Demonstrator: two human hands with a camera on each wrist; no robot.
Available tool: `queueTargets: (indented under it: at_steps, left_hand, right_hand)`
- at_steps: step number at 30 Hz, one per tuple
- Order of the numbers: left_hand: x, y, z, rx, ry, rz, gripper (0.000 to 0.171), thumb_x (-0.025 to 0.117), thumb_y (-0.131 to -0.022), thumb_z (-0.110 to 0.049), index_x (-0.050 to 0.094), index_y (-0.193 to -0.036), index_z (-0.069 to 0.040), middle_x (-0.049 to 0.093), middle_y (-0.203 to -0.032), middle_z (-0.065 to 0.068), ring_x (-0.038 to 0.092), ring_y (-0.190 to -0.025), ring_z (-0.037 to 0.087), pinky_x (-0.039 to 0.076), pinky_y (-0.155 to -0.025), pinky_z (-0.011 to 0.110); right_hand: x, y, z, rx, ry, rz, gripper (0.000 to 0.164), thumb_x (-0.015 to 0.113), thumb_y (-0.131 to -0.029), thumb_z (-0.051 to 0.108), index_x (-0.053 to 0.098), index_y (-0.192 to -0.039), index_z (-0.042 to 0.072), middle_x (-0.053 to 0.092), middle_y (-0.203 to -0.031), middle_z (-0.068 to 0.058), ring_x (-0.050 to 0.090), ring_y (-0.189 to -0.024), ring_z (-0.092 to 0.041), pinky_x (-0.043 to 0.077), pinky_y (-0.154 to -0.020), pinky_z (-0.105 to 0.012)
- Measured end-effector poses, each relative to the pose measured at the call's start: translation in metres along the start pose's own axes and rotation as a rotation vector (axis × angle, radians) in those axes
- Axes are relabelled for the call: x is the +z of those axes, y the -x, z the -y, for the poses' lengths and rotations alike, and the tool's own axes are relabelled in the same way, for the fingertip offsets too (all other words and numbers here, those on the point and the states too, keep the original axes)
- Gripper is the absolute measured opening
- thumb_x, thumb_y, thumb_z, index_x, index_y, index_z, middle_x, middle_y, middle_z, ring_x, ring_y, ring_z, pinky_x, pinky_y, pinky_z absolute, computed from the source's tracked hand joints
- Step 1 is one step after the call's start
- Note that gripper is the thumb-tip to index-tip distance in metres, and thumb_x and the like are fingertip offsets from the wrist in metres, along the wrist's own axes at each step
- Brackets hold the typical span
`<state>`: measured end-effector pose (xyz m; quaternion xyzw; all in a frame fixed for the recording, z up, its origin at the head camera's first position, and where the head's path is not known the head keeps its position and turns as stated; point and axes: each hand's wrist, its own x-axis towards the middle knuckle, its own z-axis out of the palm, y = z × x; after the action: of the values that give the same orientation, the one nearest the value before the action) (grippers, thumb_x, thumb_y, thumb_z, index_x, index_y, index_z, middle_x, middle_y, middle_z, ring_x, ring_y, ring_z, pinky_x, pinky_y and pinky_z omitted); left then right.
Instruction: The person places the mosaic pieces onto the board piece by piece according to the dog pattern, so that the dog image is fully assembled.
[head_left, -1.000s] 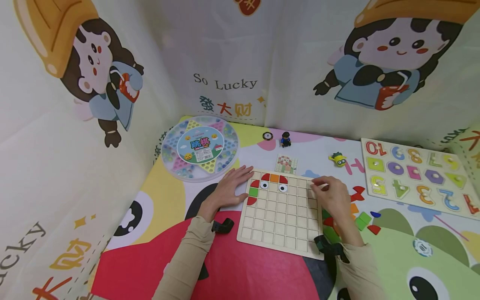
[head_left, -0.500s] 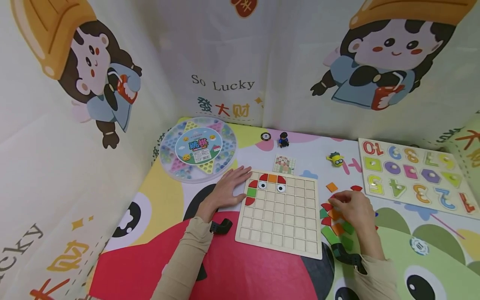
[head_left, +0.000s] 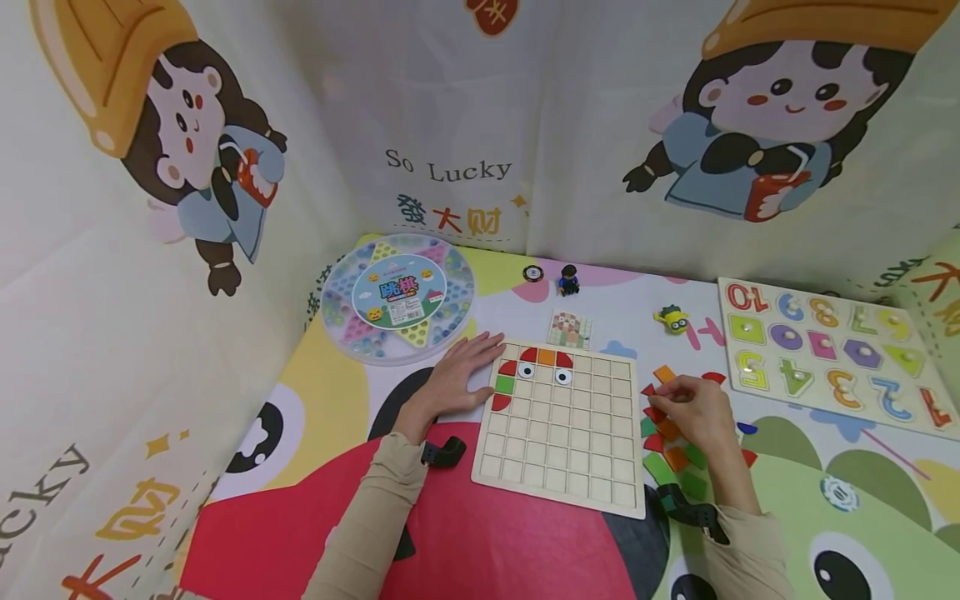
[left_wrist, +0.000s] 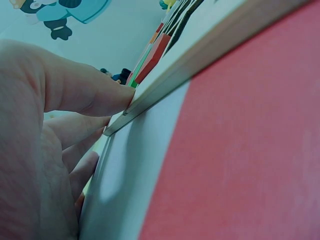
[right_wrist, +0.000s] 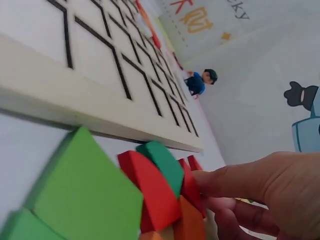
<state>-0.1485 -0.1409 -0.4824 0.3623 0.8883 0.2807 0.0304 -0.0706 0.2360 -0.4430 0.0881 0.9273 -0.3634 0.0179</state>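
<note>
A wooden grid board (head_left: 566, 446) lies in front of me. Its far left part carries red quarter-round pieces, an orange square, a green square (head_left: 505, 384) and two round eye pieces (head_left: 563, 377). My left hand (head_left: 448, 385) rests at the board's left edge with fingers spread, the thumb touching the rim in the left wrist view. Just right of the board, my right hand (head_left: 701, 408) has thumb and finger together at a small red piece (head_left: 648, 389). Below the fingertips lie loose red, orange and green pieces (right_wrist: 87, 192), partly covered by that hand.
A small pattern card (head_left: 570, 329) lies behind the board. Farther back are a round Chinese checkers box (head_left: 399, 290), a small figure (head_left: 568, 281) and a yellow-green toy (head_left: 672, 319). A number puzzle board (head_left: 832, 354) occupies the right side, with a poker chip (head_left: 839, 493) nearer me.
My right hand has gone from the board's right edge to the loose pieces, then slightly left, a red piece moving along at its fingertips. The left hand stays at the board.
</note>
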Motion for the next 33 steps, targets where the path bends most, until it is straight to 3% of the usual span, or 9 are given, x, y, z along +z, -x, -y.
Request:
queueTargets:
  at_steps: [6, 13, 17, 20, 22, 28, 33]
  left_hand:
    - [0.0, -0.001, -0.002, -0.002, 0.005, 0.005, 0.072, 0.06, -0.086, -0.031, 0.041, -0.15, -0.005, 0.032, -0.159, 0.01, 0.021, -0.148, 0.031, 0.012, -0.12, 0.05]
    - [0.0, -0.002, -0.002, 0.019, -0.012, -0.006, 0.071, 0.059, -0.086, -0.031, 0.041, -0.15, -0.004, 0.033, -0.158, 0.012, 0.022, -0.148, 0.033, 0.013, -0.12, 0.052]
    - [0.0, -0.002, -0.001, 0.014, -0.013, 0.0, 0.071, 0.058, -0.087, -0.032, 0.041, -0.15, -0.004, 0.033, -0.158, 0.011, 0.022, -0.148, 0.032, 0.012, -0.12, 0.051]
    - [0.001, -0.002, 0.0, 0.006, -0.019, 0.007, 0.071, 0.058, -0.087, -0.033, 0.041, -0.15, -0.005, 0.032, -0.159, 0.01, 0.021, -0.149, 0.031, 0.012, -0.121, 0.05]
    - [0.001, -0.001, 0.001, 0.002, -0.018, 0.008, 0.072, 0.058, -0.087, -0.033, 0.041, -0.15, -0.005, 0.032, -0.159, 0.01, 0.02, -0.149, 0.031, 0.012, -0.121, 0.05]
    - [-0.002, 0.001, 0.002, -0.003, -0.008, 0.001, 0.072, 0.058, -0.085, -0.032, 0.042, -0.149, -0.004, 0.033, -0.158, 0.011, 0.021, -0.148, 0.032, 0.012, -0.12, 0.051]
    - [-0.002, 0.0, 0.001, -0.002, -0.011, 0.012, 0.071, 0.058, -0.086, -0.03, 0.041, -0.15, -0.004, 0.033, -0.158, 0.011, 0.021, -0.149, 0.031, 0.012, -0.121, 0.05]
  right_hand:
    - [0.001, -0.002, 0.001, -0.013, 0.018, 0.027, 0.036, 0.069, -0.092, 0.019, 0.066, -0.119, -0.005, 0.068, -0.088, -0.016, 0.059, -0.078, -0.026, 0.048, -0.059, -0.023]
    - [0.003, -0.005, 0.003, -0.021, 0.024, 0.01, 0.027, 0.071, -0.091, 0.02, 0.071, -0.107, -0.002, 0.069, -0.09, -0.016, 0.061, -0.081, -0.029, 0.049, -0.06, -0.026]
    - [0.004, -0.004, 0.008, -0.037, 0.02, -0.06, 0.021, 0.073, -0.089, 0.018, 0.07, -0.098, -0.001, 0.068, -0.09, -0.017, 0.063, -0.082, -0.033, 0.049, -0.057, -0.026]
    - [0.008, -0.006, 0.02, -0.061, -0.015, -0.139, 0.017, 0.074, -0.088, 0.016, 0.07, -0.095, 0.0, 0.068, -0.088, -0.015, 0.062, -0.077, -0.029, 0.048, -0.052, -0.026]
    - [0.015, -0.009, 0.035, -0.105, -0.05, -0.148, 0.014, 0.074, -0.089, 0.013, 0.072, -0.095, 0.0, 0.068, -0.087, -0.015, 0.061, -0.074, -0.027, 0.048, -0.052, -0.026]
    - [0.06, -0.022, 0.088, -0.306, -0.084, 0.044, 0.009, 0.075, -0.086, 0.01, 0.075, -0.091, 0.002, 0.071, -0.084, -0.011, 0.063, -0.071, -0.024, 0.048, -0.055, -0.026]
    - [0.087, -0.028, 0.109, -0.323, 0.029, 0.099, 0.006, 0.076, -0.086, 0.013, 0.076, -0.087, 0.007, 0.073, -0.082, -0.006, 0.066, -0.075, -0.024, 0.049, -0.056, -0.033]
